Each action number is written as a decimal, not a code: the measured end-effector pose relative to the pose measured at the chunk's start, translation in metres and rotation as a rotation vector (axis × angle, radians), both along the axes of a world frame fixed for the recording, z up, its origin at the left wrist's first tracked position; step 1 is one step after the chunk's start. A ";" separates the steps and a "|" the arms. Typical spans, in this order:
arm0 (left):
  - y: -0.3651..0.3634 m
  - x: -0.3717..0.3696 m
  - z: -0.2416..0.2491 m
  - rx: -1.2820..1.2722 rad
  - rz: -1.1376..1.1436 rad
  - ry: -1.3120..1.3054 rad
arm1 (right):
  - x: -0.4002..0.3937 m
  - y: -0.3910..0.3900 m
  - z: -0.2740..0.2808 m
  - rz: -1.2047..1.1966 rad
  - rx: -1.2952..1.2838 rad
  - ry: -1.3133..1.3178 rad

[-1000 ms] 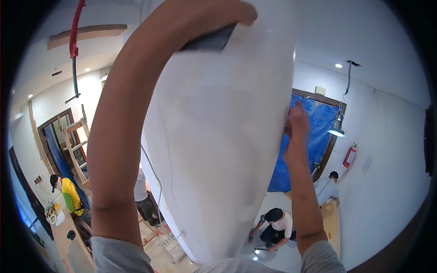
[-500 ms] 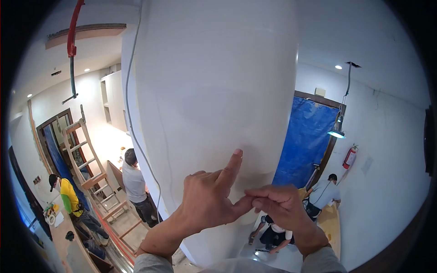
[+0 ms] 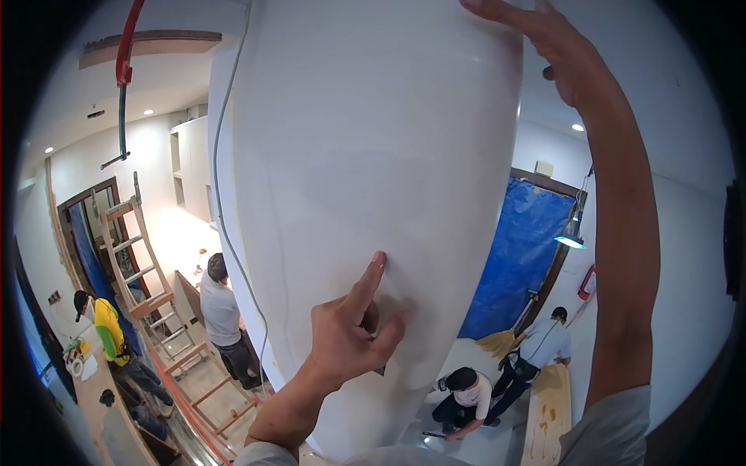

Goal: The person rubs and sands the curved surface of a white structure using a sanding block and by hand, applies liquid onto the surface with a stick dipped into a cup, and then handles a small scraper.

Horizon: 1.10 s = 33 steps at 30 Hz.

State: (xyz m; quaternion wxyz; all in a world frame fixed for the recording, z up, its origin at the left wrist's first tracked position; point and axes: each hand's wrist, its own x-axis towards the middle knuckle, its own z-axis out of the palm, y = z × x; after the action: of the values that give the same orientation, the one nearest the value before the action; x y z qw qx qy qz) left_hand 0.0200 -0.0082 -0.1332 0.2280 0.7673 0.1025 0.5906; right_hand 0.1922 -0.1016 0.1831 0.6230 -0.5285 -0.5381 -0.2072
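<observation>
A tall white curved panel or column point(image 3: 373, 155) stands straight in front of me, with a smooth surface and faint patches. My left hand point(image 3: 350, 334) is at its lower middle, index finger pointing up at the surface and thumb apart. Its other fingers are curled, and a small dark corner point(image 3: 380, 370) shows below the palm; what it belongs to is hidden. High up, my right hand point(image 3: 548, 39) reaches to the panel's right edge, fingers spread, partly cut off by the frame's top. I see nothing in it.
A grey cable point(image 3: 221, 147) runs down the panel's left side. A red clamp point(image 3: 123, 62) hangs upper left, above a wooden ladder point(image 3: 140, 256). Several people work below, one crouching point(image 3: 466, 392) close to the panel's right. A lamp point(image 3: 571, 241) hangs by blue sheeting point(image 3: 517, 241).
My right hand has left my left hand and risen to the panel's upper right edge. My left hand has shifted slightly left, its index still pointing up. The crouching person is now more visible.
</observation>
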 end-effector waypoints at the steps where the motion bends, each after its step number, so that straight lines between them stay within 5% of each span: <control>1: 0.003 -0.001 -0.001 -0.001 -0.006 0.001 | -0.001 0.005 0.004 0.052 -0.051 -0.006; 8: 0.015 -0.001 -0.015 -0.035 -0.005 0.009 | -0.008 0.026 -0.010 -0.031 -0.086 -0.126; 16: 0.019 0.002 -0.024 -0.023 -0.008 -0.010 | -0.011 0.010 -0.018 0.165 -0.105 -0.200; 25: 0.018 -0.003 -0.026 -0.037 -0.017 0.036 | 0.019 0.010 -0.001 -0.038 -0.106 -0.241; 33: 0.014 0.000 -0.025 -0.034 -0.002 0.018 | -0.010 -0.053 -0.020 0.091 -0.339 -0.316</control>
State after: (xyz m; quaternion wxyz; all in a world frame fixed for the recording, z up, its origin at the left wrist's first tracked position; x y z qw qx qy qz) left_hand 0.0197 0.0055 -0.1583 0.2408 0.7687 0.1139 0.5815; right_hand 0.1818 -0.1541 0.1629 0.4421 -0.5620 -0.6792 -0.1656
